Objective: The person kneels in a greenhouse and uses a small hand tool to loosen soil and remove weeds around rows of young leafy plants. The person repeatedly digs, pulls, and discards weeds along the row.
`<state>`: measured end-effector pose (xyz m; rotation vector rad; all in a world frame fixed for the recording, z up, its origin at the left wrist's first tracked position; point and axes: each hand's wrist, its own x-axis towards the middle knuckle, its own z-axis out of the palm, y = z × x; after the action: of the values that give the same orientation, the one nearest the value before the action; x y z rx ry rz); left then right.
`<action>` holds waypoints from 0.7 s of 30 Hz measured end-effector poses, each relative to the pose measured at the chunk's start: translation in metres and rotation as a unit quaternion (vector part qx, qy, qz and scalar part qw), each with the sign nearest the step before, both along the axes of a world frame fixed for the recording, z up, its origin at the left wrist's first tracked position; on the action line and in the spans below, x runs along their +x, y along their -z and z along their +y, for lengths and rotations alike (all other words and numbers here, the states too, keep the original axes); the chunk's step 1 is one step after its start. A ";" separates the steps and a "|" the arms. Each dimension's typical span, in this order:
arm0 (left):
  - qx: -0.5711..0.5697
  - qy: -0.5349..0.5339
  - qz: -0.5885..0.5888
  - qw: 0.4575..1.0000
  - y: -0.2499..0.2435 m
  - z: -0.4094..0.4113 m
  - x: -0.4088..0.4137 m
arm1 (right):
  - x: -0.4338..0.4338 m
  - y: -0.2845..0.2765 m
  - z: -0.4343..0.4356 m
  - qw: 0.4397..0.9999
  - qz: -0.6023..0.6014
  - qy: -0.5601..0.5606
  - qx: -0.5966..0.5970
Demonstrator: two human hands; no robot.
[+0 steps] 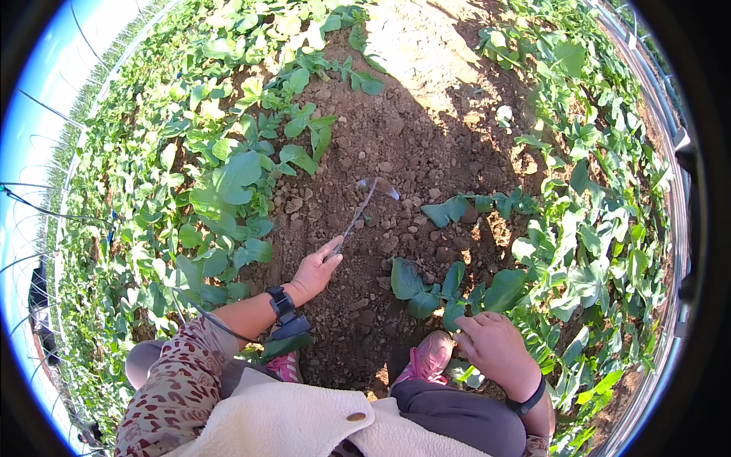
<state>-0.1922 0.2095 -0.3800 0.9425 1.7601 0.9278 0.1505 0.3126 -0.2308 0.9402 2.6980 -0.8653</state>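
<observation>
My left hand (316, 273) grips a small hand hoe by its handle, and a strap with a dark device circles that wrist. The hoe's thin metal neck points away from me, ending in a curved blade (380, 186) at the bare soil (365, 285) between two plant rows. To the right, my right hand (495, 347) is bent above my pink shoe (425, 360), beside the broad lobed leaves (440, 291) of a low plant. Its fingertips are near a leaf; whether they pinch it cannot be seen.
Dense leafy plants line the left row (220, 188) and the right row (577, 257). A leafy stem (480, 204) reaches over the soil from the right. A pale lump (503, 114) lies farther up. Pipes (668, 114) run along the right edge; thin hoops stand at the left.
</observation>
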 end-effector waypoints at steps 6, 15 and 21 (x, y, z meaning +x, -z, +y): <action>0.032 -0.066 -0.046 0.996 0.031 0.092 -0.015 | 0.005 0.008 0.005 0.999 0.028 0.015 0.008; -0.018 -0.188 0.065 0.980 0.070 0.249 -0.105 | 0.005 0.013 0.022 0.997 -0.017 0.044 -0.054; 0.037 -0.070 0.253 0.964 0.126 0.199 -0.122 | 0.001 0.019 0.037 0.992 -0.045 0.069 -0.099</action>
<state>-0.3140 0.4088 -0.5057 1.1912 2.2582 0.8985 0.1519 0.3494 -0.2501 1.1011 2.4403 -1.0676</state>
